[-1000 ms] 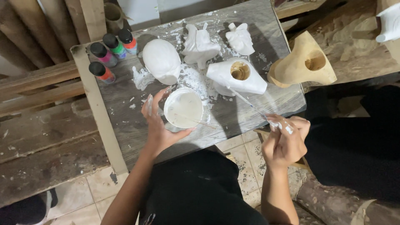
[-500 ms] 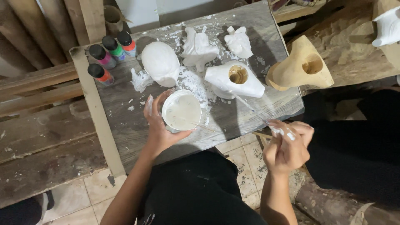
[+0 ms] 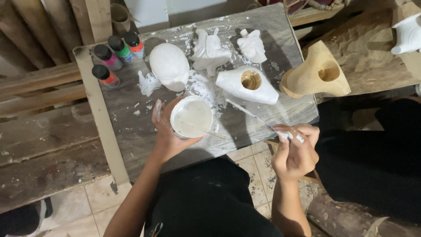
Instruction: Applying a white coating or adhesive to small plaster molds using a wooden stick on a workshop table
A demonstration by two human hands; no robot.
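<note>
- Cupping the round tub of white paint at frame centre, my left hand curls round its rim.
- My right hand, lower right, pinches a thin brush.
- Brush tip hard to make out.

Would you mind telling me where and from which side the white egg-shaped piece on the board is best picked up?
Grip the egg-shaped piece across its narrower middle, from above. It lies flat on the board, rounded and smooth, with bottles to its left and a white figure to its right, so the top is the free way in.
</note>
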